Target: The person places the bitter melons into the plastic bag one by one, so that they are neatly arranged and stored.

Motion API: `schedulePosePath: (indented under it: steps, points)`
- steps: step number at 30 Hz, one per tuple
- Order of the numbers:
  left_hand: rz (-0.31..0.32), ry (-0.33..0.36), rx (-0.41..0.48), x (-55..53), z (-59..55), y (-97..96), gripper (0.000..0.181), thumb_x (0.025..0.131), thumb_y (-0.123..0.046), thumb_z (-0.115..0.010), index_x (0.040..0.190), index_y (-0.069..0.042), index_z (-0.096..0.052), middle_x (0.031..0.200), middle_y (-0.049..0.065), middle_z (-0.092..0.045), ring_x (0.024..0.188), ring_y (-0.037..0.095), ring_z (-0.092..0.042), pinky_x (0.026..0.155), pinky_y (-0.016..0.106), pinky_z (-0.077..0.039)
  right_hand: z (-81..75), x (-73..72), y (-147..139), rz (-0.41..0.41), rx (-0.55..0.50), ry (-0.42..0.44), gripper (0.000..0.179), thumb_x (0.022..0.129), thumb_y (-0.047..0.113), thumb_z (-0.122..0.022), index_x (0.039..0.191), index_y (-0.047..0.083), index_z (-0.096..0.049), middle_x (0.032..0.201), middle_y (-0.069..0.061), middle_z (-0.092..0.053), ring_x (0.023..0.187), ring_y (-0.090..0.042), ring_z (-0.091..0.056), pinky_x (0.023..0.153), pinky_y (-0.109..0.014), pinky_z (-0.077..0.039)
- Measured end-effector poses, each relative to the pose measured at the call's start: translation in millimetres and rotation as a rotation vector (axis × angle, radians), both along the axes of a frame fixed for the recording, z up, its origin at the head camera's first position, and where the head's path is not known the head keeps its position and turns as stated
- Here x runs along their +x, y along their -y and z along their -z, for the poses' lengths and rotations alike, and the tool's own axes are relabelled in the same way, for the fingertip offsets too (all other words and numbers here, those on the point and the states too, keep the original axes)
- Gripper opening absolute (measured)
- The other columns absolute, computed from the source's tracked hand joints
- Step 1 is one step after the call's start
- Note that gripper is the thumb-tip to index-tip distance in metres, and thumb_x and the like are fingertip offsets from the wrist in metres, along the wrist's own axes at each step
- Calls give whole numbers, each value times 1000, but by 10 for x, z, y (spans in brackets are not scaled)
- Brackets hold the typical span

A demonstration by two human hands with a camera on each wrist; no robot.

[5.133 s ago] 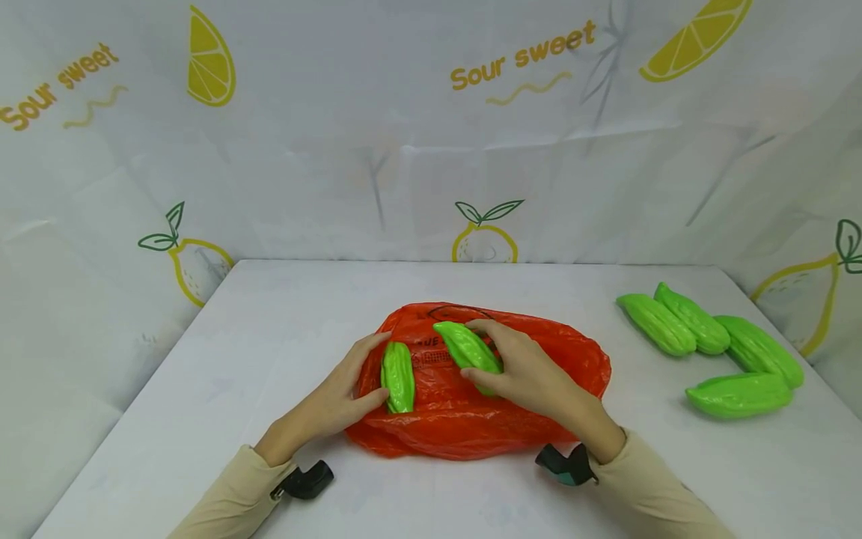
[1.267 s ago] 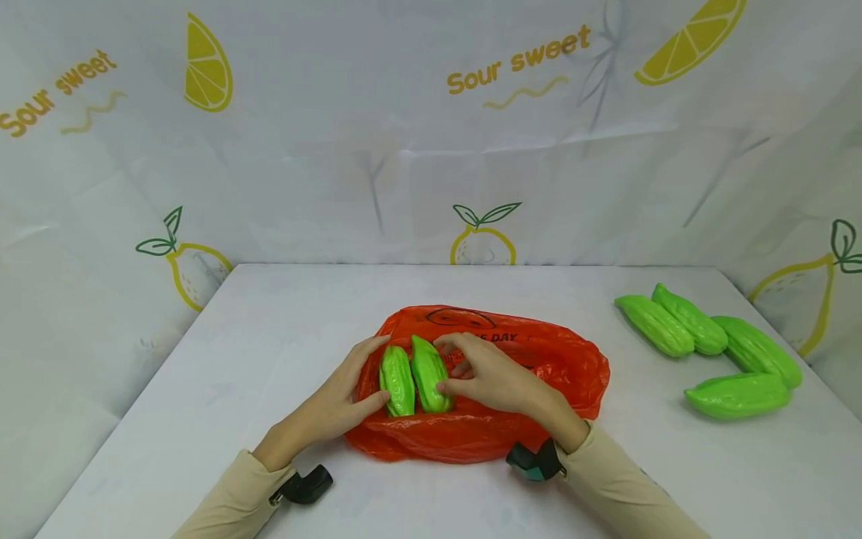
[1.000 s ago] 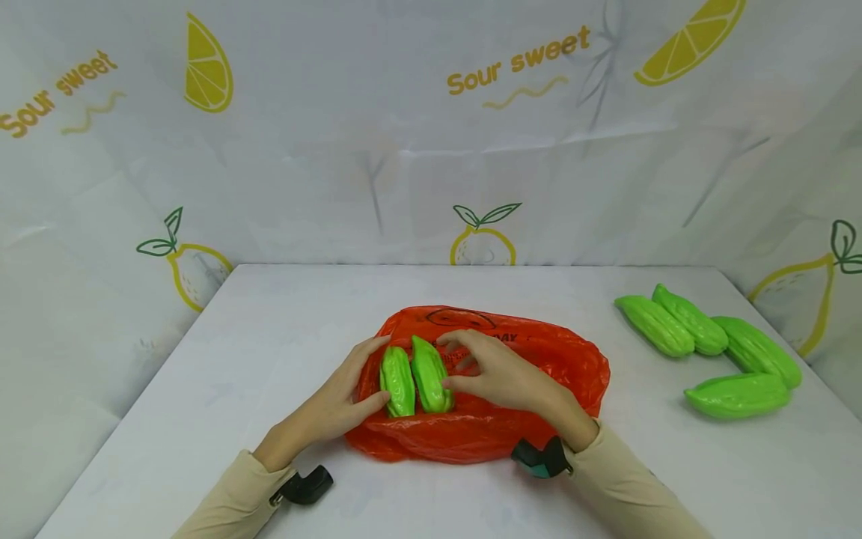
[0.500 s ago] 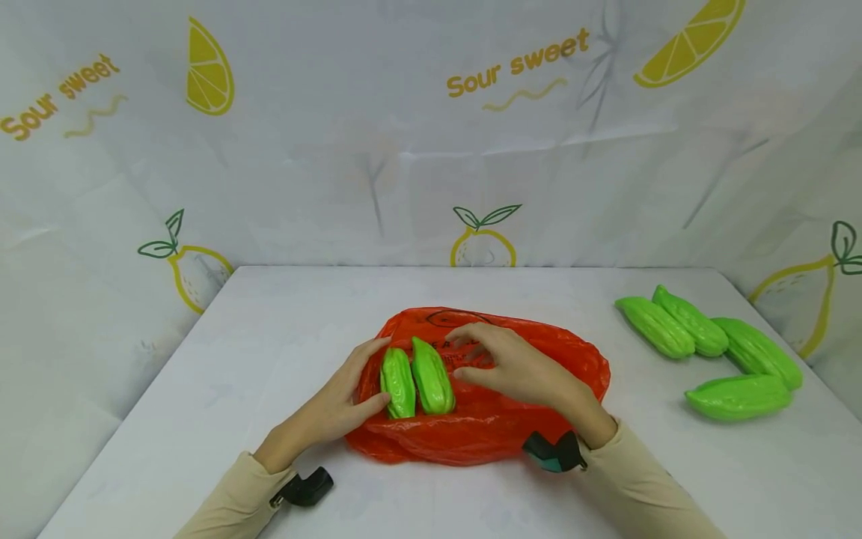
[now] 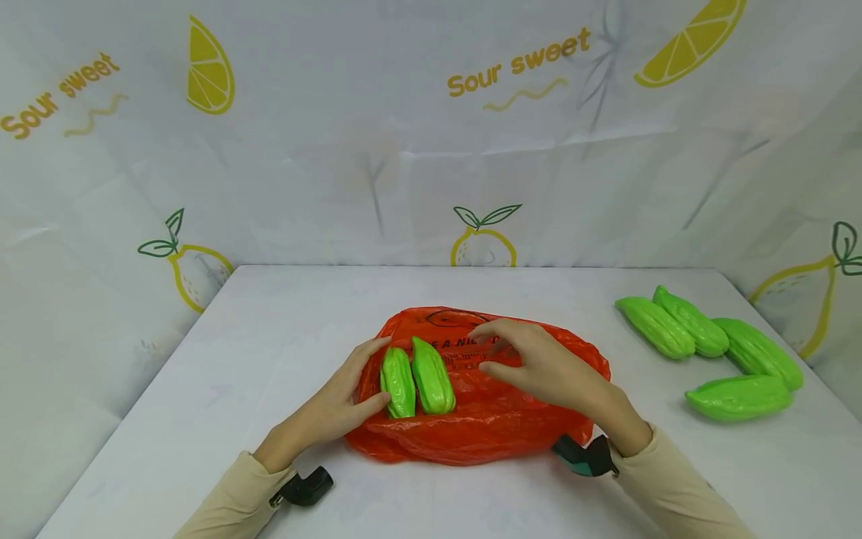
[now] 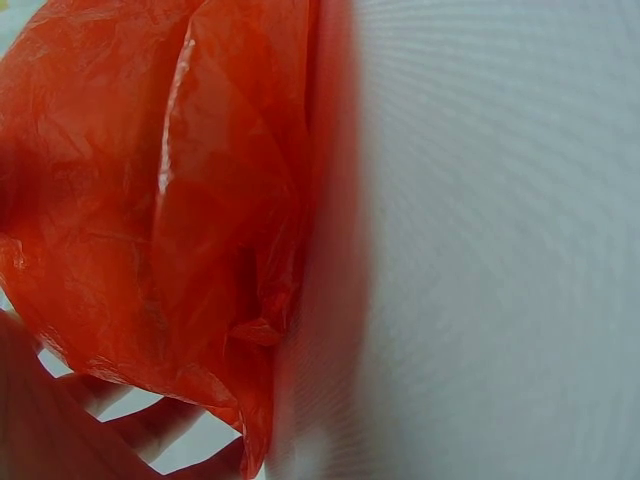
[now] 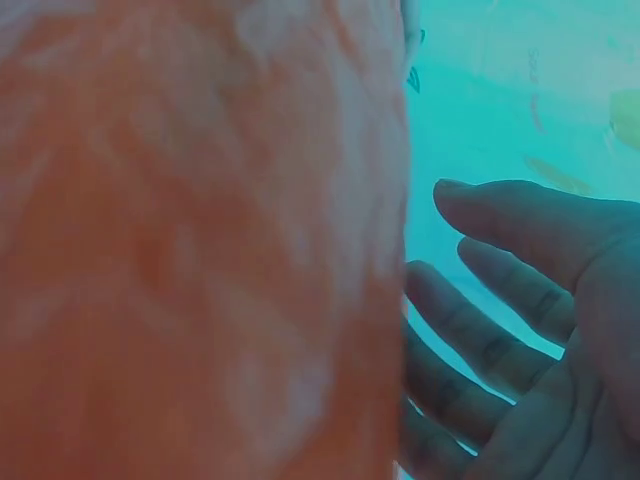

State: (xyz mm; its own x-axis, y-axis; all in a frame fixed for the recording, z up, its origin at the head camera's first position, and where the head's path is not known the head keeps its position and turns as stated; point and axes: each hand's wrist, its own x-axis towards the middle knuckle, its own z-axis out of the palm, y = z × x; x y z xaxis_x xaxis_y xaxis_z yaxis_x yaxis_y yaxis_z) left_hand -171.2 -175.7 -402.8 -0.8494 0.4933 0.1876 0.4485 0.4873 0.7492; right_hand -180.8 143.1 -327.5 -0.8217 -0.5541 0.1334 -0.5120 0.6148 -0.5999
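Note:
Two bright green bitter melons, a left one and a right one, lie side by side in the left part of a red plastic bag. My left hand holds the bag's left side, thumb at the rim beside the left melon; in the left wrist view its fingers are partly hidden by the plastic. Over the bag's right half hovers my right hand, fingers loosely bent and nothing between them. The right wrist view shows that same hand spread beside the blurred bag.
On the white table, several more bitter melons lie in a group at the right. A white cloth with lemon prints hangs behind the table. Black wrist devices sit under both forearms.
The right hand set the second bitter melon down beside the first in the bag, let go and drew away to the right. The left hand stayed at the bag's left side.

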Motion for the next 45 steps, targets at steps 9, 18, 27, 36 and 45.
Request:
schedulePosePath:
  steps: [9, 18, 27, 36, 45]
  points:
    - [2, 4, -2, 0, 4, -1, 73, 93, -15, -64, 155, -15, -26, 158, 6, -29, 147, 28, -30, 116, 59, -31, -27, 40, -141, 16, 19, -65, 37, 91, 15, -70, 127, 12, -61, 118, 1, -67, 104, -20, -67, 89, -43, -56]
    - [-4, 6, -6, 2, -8, -10, 73, 92, -16, -65, 155, -14, -26, 158, 6, -30, 148, 29, -30, 116, 59, -30, -38, 76, -311, 25, 24, -151, 36, 88, 10, -73, 123, 11, -63, 113, 1, -69, 97, -16, -68, 85, -38, -57]
    - [-11, 6, -7, 1, -6, -5, 73, 92, -16, -65, 154, -16, -27, 157, 6, -31, 147, 29, -30, 117, 59, -30, -43, 134, -493, 48, 21, -189, 37, 86, 5, -74, 121, 11, -63, 113, -1, -71, 94, -18, -68, 80, -34, -59]
    - [-16, 5, -11, -5, 8, -3, 73, 92, -18, -65, 154, -18, -26, 158, 6, -31, 148, 29, -29, 117, 59, -29, -59, 175, -672, 73, 21, -213, 41, 84, 3, -76, 122, 11, -63, 113, -3, -71, 93, -16, -68, 77, -29, -59]
    - [-18, 6, -16, 0, 0, -4, 73, 92, -18, -65, 155, -18, -26, 158, 6, -31, 148, 29, -29, 117, 59, -29, -42, 197, -875, 54, -7, -388, 48, 74, -1, -82, 118, 8, -65, 109, -3, -72, 87, -13, -69, 72, -22, -56]
